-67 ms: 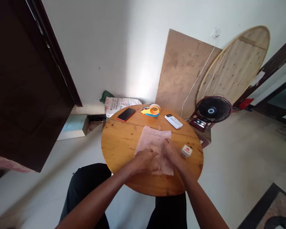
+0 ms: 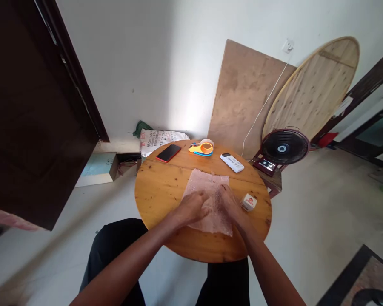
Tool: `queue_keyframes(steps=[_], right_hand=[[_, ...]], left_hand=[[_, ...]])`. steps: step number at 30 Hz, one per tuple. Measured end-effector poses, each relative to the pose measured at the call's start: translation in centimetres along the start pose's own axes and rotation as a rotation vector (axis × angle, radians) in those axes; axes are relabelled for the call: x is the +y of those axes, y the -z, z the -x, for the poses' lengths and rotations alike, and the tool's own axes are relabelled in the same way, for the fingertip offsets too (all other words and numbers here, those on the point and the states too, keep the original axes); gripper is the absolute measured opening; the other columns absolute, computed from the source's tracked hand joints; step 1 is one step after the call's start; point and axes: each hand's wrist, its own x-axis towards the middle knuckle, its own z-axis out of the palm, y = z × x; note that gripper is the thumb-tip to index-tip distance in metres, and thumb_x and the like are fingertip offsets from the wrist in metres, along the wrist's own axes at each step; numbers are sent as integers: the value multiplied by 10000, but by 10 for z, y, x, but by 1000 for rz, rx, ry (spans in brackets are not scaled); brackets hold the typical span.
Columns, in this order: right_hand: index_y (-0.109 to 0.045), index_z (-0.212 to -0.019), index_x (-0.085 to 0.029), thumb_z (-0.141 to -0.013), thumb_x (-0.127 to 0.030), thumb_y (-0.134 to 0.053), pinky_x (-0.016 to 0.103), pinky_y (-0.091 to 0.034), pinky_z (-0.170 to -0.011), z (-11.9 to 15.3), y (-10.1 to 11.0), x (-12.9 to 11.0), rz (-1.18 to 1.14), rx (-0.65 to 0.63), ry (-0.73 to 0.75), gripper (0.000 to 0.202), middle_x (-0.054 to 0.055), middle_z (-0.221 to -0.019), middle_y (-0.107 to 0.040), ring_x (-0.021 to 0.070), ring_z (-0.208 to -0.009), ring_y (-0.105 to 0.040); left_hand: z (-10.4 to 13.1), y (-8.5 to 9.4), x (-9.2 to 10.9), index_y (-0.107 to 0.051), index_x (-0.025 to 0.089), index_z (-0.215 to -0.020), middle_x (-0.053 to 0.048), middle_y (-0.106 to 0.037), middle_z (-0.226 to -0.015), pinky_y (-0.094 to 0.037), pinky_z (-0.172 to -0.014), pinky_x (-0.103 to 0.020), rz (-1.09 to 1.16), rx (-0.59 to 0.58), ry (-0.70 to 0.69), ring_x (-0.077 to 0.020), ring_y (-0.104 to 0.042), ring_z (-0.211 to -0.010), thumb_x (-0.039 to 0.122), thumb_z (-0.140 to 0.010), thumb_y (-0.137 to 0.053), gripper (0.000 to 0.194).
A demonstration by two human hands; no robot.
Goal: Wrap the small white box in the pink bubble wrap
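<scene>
A sheet of pinkish, see-through bubble wrap (image 2: 210,182) lies spread on the round wooden table (image 2: 153,199). Across its left part rests my left hand (image 2: 194,207), palm down, its thumb held apart from the fingers. My right hand (image 2: 229,200) is at the sheet's right edge, fingers curled in and pressed on the wrap; the fingertips are partly hidden. Just right of that hand stands a small white box (image 2: 249,202) with a red mark on top.
Along the table's far side lie a red-edged phone (image 2: 169,153), an orange and blue tape dispenser (image 2: 202,147) and a white handheld device (image 2: 232,162). A dark fan (image 2: 284,146) stands beyond the right edge. Boards (image 2: 249,85) lean on the wall.
My left hand has shifted slightly left and away from me, with its thumb drawn closer to the fingers. More of the wrap's near part shows. My right hand stays nearly in place.
</scene>
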Motion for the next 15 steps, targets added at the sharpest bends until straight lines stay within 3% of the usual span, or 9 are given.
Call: queue_keyframes(steps=[4, 9, 15], right_hand=[[-546, -1074, -166, -877, -154, -361, 293, -382, -826, -7, -10, 2, 255, -36, 37, 270, 111, -1167, -556, 211, -1052, -490], [-561, -1013, -161, -880, -189, -407, 295, -347, -782, -15, -16, 3, 386, -12, 52, 206, 110, -1133, -554, 218, -1011, -471], [-573, -987, -161, -903, -290, -404, 320, -319, -785, -17, -18, 4, 407, 52, 55, 229, 105, -1094, -567, 227, -965, -470]], left_hand=[[-26, 1, -16, -607, 196, -994, -95, -557, -1139, -397, -931, -417, -163, 79, -52, -289, -461, -1114, 350, -795, -555, 257], [-35, -6, -39, -570, 204, -1031, -95, -554, -1138, -382, -923, -437, -175, 0, -64, -293, -474, -1094, 537, -745, -576, 439], [-41, -4, -64, -543, 218, -1106, -86, -535, -1223, -342, -966, -429, -146, -4, -73, -299, -445, -1161, 585, -714, -583, 539]])
